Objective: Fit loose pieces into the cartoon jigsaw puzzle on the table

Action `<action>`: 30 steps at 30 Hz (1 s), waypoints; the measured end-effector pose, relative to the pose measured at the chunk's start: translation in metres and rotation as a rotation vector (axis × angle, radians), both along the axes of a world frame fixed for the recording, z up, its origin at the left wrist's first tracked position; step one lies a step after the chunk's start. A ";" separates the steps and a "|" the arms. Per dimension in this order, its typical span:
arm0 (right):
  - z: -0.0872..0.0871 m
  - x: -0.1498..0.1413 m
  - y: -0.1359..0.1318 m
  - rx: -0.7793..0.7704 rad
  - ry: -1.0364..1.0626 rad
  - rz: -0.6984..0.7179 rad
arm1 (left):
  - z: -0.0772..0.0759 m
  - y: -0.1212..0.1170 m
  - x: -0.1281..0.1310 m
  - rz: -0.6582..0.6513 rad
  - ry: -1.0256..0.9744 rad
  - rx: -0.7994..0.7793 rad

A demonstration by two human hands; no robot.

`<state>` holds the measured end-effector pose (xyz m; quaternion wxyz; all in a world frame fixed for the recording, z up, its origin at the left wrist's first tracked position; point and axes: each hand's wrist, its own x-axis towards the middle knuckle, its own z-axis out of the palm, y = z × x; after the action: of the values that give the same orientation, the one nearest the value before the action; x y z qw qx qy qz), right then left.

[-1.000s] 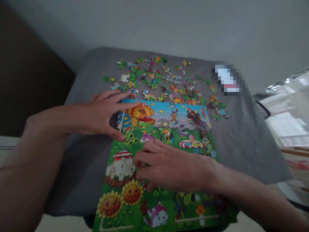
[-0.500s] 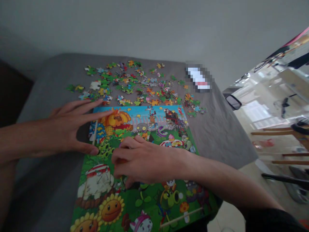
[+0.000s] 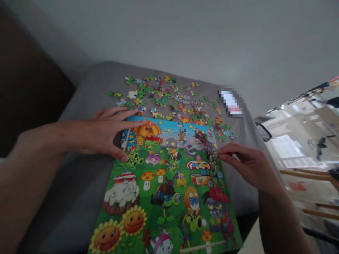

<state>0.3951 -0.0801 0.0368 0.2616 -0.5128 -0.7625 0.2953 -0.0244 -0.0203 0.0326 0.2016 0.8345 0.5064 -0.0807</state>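
A colourful cartoon puzzle sheet point(image 3: 169, 197) lies on a grey table point(image 3: 79, 183). My left hand point(image 3: 108, 132) rests flat on its upper left corner, fingers stretched out and apart. My right hand point(image 3: 247, 164) is at the sheet's right edge, thumb and fingers pinched together near the edge; whether they hold a piece is too small to tell. Several loose puzzle pieces point(image 3: 169, 98) are scattered beyond the sheet's far edge.
A small blurred white object point(image 3: 231, 102) lies at the table's far right. A pale wall stands behind. To the right, past the table's edge, are bright glass and wooden chair parts point(image 3: 304, 176). A dark panel point(image 3: 26, 88) is at the left.
My right hand has moved off the middle of the sheet to its right edge, uncovering the pictures beneath. My left hand has stayed on the upper left corner. The camera view shifted.
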 end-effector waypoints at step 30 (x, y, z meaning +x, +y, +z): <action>-0.041 0.014 -0.016 -0.021 -0.107 -0.136 | -0.032 0.014 -0.016 -0.063 0.099 0.149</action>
<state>0.4091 -0.0957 -0.0042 0.2345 -0.5812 -0.7357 0.2567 -0.0405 -0.0059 0.0005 0.1109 0.8578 0.4937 -0.0904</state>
